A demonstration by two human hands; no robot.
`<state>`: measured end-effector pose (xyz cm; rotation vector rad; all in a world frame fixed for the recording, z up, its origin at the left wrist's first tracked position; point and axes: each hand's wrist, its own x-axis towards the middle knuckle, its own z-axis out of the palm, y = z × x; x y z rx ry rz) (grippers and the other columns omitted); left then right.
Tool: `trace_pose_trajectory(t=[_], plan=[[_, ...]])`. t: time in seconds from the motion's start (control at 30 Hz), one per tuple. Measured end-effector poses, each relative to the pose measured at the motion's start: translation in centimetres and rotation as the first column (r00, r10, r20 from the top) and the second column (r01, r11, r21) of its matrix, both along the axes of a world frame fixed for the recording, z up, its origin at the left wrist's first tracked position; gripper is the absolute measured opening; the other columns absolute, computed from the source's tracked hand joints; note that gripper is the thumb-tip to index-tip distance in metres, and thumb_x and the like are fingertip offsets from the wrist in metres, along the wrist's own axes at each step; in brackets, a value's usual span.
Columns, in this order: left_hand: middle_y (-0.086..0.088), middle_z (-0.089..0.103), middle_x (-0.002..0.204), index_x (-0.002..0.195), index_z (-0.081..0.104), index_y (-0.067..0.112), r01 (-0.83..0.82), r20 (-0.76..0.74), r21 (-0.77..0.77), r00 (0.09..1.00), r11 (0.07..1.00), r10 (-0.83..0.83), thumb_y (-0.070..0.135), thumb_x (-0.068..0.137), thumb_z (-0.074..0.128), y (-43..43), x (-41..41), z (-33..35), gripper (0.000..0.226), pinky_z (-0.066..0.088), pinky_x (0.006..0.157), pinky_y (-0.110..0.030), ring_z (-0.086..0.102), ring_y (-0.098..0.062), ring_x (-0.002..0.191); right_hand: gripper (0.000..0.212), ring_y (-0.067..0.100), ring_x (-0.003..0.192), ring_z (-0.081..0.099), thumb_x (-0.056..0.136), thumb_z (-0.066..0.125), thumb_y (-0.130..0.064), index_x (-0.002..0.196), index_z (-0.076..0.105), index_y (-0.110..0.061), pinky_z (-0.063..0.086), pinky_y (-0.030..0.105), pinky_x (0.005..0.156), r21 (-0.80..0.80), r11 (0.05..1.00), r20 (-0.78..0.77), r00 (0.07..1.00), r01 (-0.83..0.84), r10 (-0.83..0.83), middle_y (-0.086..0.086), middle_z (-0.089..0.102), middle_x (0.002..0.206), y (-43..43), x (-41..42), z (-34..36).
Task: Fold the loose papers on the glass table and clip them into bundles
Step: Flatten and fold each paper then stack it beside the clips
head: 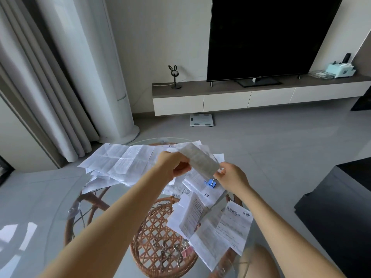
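While the left hand (pixel 172 164) grips one end of a folded paper bundle (pixel 200 159), the right hand (pixel 230 175) pinches the other. A blue binder clip (pixel 210 183) is just below the right fingers, above loose papers (pixel 124 159).

Arms extended; left hand (pixel 173 165), right hand (pixel 231 176) pinch folded paper (pixel 200 160) ends

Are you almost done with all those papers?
Not nearly. The left hand holds one folded bundle, and the right hand pinches a blue binder clip at its end. Many loose papers lie on the glass table. No finished bundle shows.
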<state>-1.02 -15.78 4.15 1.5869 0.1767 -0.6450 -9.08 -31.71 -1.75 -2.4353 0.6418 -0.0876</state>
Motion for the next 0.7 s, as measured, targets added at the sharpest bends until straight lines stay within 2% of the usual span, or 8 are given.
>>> trace_pose_trajectory(t=[0.2,0.3,0.37,0.43,0.47,0.57,0.63,0.7], plan=[[-0.01,0.064,0.066,0.078,0.061,-0.003,0.028,-0.051,0.162,0.998,0.986,-0.02,-0.005,0.083,0.064,-0.1,1.1,-3.0,0.006,0.031,0.03,-0.013,0.053,-0.006,0.034,0.03,0.02,0.06,0.046,0.087,0.058,-0.023,0.06,0.052,-0.012,0.03,0.027,0.051,0.084,0.995,-0.009,0.998,0.062,-0.061,0.001,0.053,0.061,-0.4,0.7,-1.8],[-0.007,0.065,0.06,0.078,0.063,-0.003,0.054,-0.005,0.232,0.998,0.971,-0.055,-0.006,0.081,0.065,-0.2,1.3,-4.3,0.004,0.035,0.032,-0.013,0.055,-0.006,0.036,0.035,0.018,0.054,0.036,0.086,0.057,-0.015,0.054,0.043,-0.012,0.024,0.028,0.049,0.093,0.991,-0.013,0.995,0.099,-0.098,0.002,0.044,0.052,-0.7,0.7,-2.7],[-0.001,0.068,0.055,0.07,0.066,0.002,0.085,0.056,0.322,0.993,0.943,-0.108,-0.001,0.08,0.068,-0.3,1.5,-5.3,0.01,0.052,0.052,-0.019,0.061,-0.008,0.05,0.029,0.022,0.052,0.041,0.084,0.056,-0.012,0.056,0.049,-0.005,0.027,0.027,0.05,0.131,0.984,-0.012,0.993,0.122,-0.121,0.01,0.053,0.054,-1.0,0.8,-3.1],[0.004,0.069,0.057,0.063,0.066,0.01,0.119,0.123,0.472,0.972,0.874,-0.198,0.009,0.077,0.072,-0.3,1.7,-6.2,0.015,0.053,0.076,-0.027,0.06,-0.009,0.065,0.025,0.029,0.056,0.054,0.084,0.054,-0.01,0.061,0.059,0.0,0.032,0.026,0.052,0.175,0.973,-0.005,0.988,0.15,-0.152,0.014,0.063,0.062,-1.3,0.9,-3.4],[0.005,0.07,0.059,0.064,0.066,0.011,0.125,0.131,0.507,0.967,0.853,-0.22,0.012,0.075,0.074,-0.5,1.7,-6.5,0.014,0.051,0.077,-0.028,0.059,-0.01,0.068,0.029,0.028,0.056,0.056,0.085,0.053,-0.008,0.057,0.058,-0.003,0.033,0.026,0.052,0.203,0.965,0.002,0.985,0.166,-0.17,0.011,0.063,0.06,-1.4,0.9,-3.5],[0.0,0.067,0.071,0.077,0.063,0.008,0.148,0.115,0.559,0.961,0.816,-0.253,0.017,0.073,0.078,-1.0,1.5,-7.0,0.018,0.043,0.062,-0.023,0.056,-0.013,0.069,0.035,0.023,0.06,0.063,0.092,0.048,-0.01,0.057,0.05,-0.008,0.051,0.031,0.057,0.314,0.918,-0.002,0.967,0.243,-0.256,0.002,0.062,0.062,-1.8,1.0,-3.7],[-0.001,0.059,0.075,0.079,0.057,0.01,0.145,0.123,0.639,0.95,0.755,-0.287,0.023,0.073,0.078,-1.2,1.2,-7.1,0.026,0.038,0.057,-0.022,0.051,-0.013,0.066,0.03,0.033,0.069,0.068,0.095,0.046,-0.015,0.068,0.054,-0.004,0.058,0.046,0.068,0.414,0.865,-0.01,0.951,0.286,-0.309,0.014,0.067,0.075,-2.0,1.2,-4.0],[0.001,0.052,0.07,0.075,0.051,0.015,0.141,0.126,0.705,0.94,0.695,-0.318,0.028,0.073,0.077,-1.3,1.0,-7.2,0.029,0.035,0.053,-0.022,0.048,-0.013,0.063,0.028,0.038,0.072,0.068,0.096,0.041,-0.013,0.076,0.055,0.001,0.058,0.049,0.068,0.465,0.828,-0.023,0.939,0.313,-0.342,0.022,0.067,0.083,-2.0,1.3,-4.0]])
